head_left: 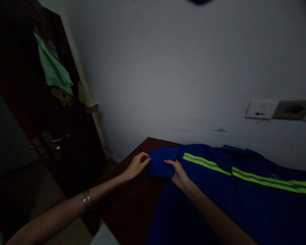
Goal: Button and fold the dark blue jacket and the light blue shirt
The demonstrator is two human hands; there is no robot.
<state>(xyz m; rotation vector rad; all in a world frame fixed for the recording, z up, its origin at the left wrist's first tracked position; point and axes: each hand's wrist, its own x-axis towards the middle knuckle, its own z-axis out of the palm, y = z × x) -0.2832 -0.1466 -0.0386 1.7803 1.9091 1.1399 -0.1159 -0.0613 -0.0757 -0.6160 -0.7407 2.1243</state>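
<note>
The blue garment (206, 183) lies spread over the counter (140, 200) against the wall (183, 85); the work looks partway, its cuff (163, 161) laid flat while the body, creased in places, seems unfolded and left to handle; the cuff points left, towards the door (84, 153), and the long axis follows the reflective stripe (255, 177) rightward; the left hand (136, 166) is nearly closed, fingertips at the cuff's edge, though I cannot tell if they grip; the right hand (180, 175) clasps the cuff, thumb on top, fingers hidden.
</note>
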